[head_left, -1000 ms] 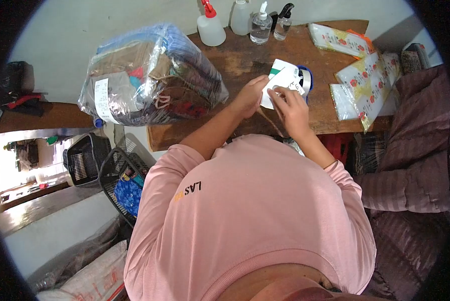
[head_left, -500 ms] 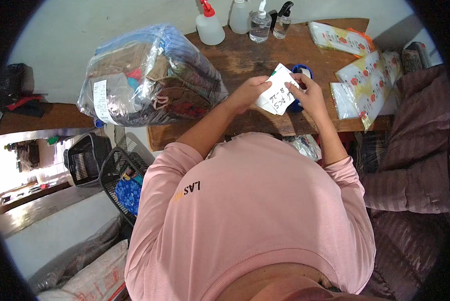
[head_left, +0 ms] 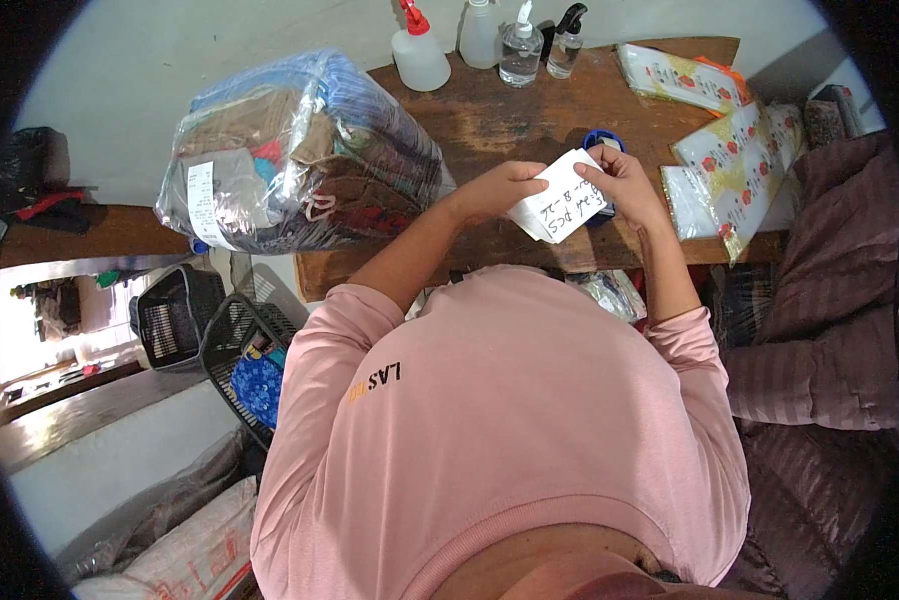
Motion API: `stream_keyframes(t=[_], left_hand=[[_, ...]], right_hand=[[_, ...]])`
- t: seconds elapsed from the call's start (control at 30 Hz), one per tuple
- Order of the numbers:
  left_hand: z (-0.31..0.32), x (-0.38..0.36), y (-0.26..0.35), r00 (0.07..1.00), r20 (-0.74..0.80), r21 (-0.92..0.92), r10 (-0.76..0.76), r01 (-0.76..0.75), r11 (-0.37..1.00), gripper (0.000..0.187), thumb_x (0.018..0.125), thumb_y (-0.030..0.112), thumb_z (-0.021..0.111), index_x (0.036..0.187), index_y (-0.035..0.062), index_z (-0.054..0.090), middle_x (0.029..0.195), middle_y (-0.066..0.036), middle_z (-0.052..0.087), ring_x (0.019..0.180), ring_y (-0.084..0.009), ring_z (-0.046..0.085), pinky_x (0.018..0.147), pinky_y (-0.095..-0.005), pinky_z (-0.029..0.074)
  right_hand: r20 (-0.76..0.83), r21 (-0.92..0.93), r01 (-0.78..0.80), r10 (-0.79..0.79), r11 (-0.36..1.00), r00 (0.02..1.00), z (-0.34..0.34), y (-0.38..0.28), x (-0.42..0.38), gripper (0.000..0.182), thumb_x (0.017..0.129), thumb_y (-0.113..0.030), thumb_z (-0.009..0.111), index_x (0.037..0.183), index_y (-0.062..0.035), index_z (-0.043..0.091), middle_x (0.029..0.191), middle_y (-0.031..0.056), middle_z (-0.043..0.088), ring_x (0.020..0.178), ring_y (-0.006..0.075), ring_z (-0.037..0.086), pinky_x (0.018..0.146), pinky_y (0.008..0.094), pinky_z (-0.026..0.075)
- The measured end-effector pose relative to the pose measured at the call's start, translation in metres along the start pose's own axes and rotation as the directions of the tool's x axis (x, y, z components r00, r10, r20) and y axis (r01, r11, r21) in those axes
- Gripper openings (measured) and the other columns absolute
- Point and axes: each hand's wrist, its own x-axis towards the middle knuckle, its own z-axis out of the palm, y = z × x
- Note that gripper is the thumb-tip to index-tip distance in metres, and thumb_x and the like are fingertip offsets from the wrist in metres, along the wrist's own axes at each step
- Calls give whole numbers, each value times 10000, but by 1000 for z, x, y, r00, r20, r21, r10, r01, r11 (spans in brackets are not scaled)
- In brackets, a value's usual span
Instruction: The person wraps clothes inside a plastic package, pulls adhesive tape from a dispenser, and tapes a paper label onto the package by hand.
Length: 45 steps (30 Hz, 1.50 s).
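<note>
Small white paper slips (head_left: 561,207) with black handwriting are held up over the wooden table in both hands. My left hand (head_left: 501,190) pinches their left edge, thumb on top. At the upper right corner, my right hand (head_left: 627,188) grips the slips between thumb and fingers. A round blue object (head_left: 603,138) lies just behind the right hand, partly covered by it and the paper. Left of my hands sits a large clear plastic bag of folded clothes (head_left: 309,150) with a printed receipt (head_left: 201,203) on its side.
Spray and pump bottles (head_left: 519,55) stand along the wall at the table's back (head_left: 489,110). Flower-printed plastic packages (head_left: 724,170) lie at the right, beside dark striped fabric (head_left: 829,290). Black baskets (head_left: 174,320) are at lower left, one holding blue patterned cloth (head_left: 259,385).
The slips have shifted slightly down and turned, and a different handwritten face shows on top. My right hand has moved a little right and down with them.
</note>
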Motion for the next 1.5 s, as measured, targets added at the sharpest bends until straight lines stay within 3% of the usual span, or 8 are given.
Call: stream_keyframes(t=[0.1, 0.23, 0.4, 0.8, 0.9, 1.03, 1.17, 1.5], left_hand=[[4, 0, 7, 998, -47, -9, -30, 30, 1000, 308, 881, 228, 482, 1084, 3, 536, 915, -52, 605, 782, -111, 571, 683, -253, 452], [1, 9, -6, 961, -264, 5, 82, -83, 997, 248, 876, 221, 490, 953, -1, 570, 807, -33, 595, 697, -95, 551, 611, -252, 440], [2, 8, -12, 848, -512, -129, 136, -232, 964, 186, 860, 180, 526, 872, 2, 578, 769, -26, 586, 668, -85, 536, 584, -248, 429], [-1, -4, -14, 908, -383, -210, 172, -266, 941, 264, 876, 197, 504, 1021, -8, 586, 851, -35, 612, 731, -98, 563, 644, -250, 448], [-17, -2, -14, 906, -402, 56, 134, -121, 991, 245, 870, 169, 502, 1026, 1, 585, 848, -36, 612, 740, -97, 562, 647, -247, 446], [-12, -1, 6, 949, -268, 231, 164, -101, 968, 219, 870, 159, 490, 1013, 24, 587, 850, -30, 613, 745, -94, 565, 652, -250, 446], [-7, 2, 12, 985, -108, 191, 135, -113, 975, 216, 882, 190, 471, 1010, 55, 580, 862, -18, 611, 774, -100, 573, 679, -254, 449], [-2, -17, 33, 991, -45, -91, -123, 118, 989, 282, 893, 284, 456, 989, 62, 600, 872, -28, 612, 791, -105, 573, 682, -252, 449]], right_hand=[[40, -68, 50, -47, 996, 998, 1, 0, 1, 239, 795, -154, 638, 972, -7, 573, 825, 26, 596, 733, 81, 546, 636, 221, 437], [-305, 21, 178, -163, 984, 938, 16, 5, 3, 311, 766, -209, 677, 964, -12, 542, 831, 9, 553, 759, 78, 521, 628, 204, 413], [-286, 185, -64, 116, 981, 951, 24, 18, -13, 290, 741, -261, 706, 819, -50, 524, 687, -12, 511, 609, 53, 471, 530, 181, 368], [-363, 158, 211, -142, 965, 921, 4, 13, -16, 90, 832, -89, 573, 878, -16, 599, 749, 9, 582, 694, 84, 538, 647, 203, 422], [-77, -399, 365, -427, 841, 901, -18, -37, -22, 169, 829, -90, 537, 958, -20, 622, 843, 49, 604, 786, 142, 560, 711, 258, 427], [175, -553, 364, -323, 749, 930, 6, -72, -24, 161, 797, -92, 552, 928, -26, 618, 822, 100, 585, 766, 225, 569, 686, 304, 431], [253, -686, 458, -404, 566, 879, 22, -64, -11, 115, 753, -45, 591, 849, 15, 570, 810, 114, 573, 784, 263, 560, 684, 318, 435], [390, -638, 547, -385, 542, 837, 22, -58, 3, 129, 762, -96, 595, 858, -27, 544, 809, 130, 558, 822, 302, 522, 711, 376, 414]])
